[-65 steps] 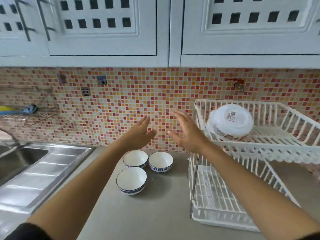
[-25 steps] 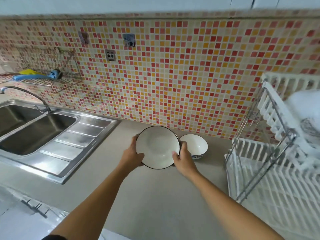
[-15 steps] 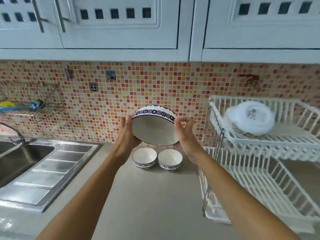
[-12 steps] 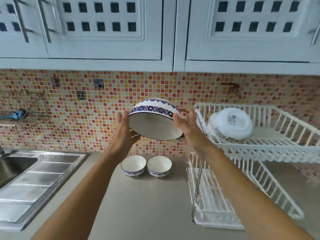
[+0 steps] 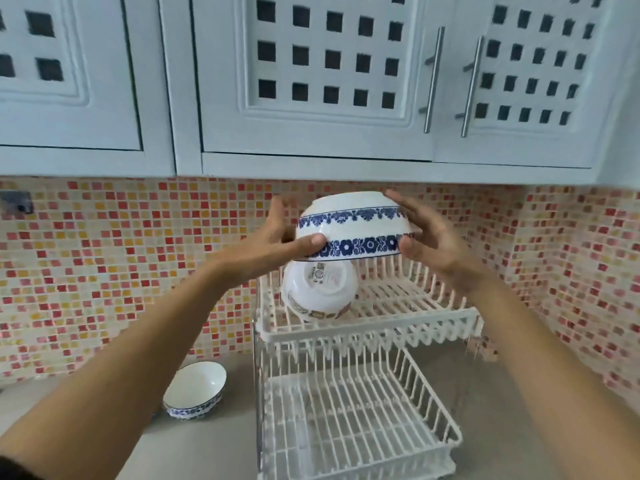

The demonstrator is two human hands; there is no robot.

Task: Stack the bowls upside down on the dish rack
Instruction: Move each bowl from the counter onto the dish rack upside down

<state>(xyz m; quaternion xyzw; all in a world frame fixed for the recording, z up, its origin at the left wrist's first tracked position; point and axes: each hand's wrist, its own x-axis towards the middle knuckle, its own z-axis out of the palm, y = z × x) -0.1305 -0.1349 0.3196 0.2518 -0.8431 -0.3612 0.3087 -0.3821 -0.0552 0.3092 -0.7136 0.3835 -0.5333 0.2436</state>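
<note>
In the middle of the frame both hands grip a glossy white bowl (image 5: 353,226) turned upside down, its rounded wall ringed by two bands of blue flower pattern. The left hand (image 5: 273,244) clasps its left side, thumb pressed flat across the lower band; the right hand (image 5: 427,237) cups the right side, fingers spread over the wall (the foot ring faces upward). The bowl hangs just above a second inverted bowl (image 5: 320,292), smooth and white with a printed label on its base and a brownish pattern near the rim, which sits tilted on the top tier of the dish rack (image 5: 398,323). Whether the two bowls touch cannot be told.

The rack is white coated wire, two tiers of thin parallel bars with a scalloped front edge; its lower tier is at lower centre. At lower left a third bowl (image 5: 195,389), upright, blue-patterned outside and plain white inside, rests on the matte grey countertop (image 5: 194,452). Behind runs a mosaic of small red, orange and cream tiles (image 5: 104,258), and above are pale cabinet doors (image 5: 311,74) with square cut-outs and slim metal bar handles (image 5: 433,77).
</note>
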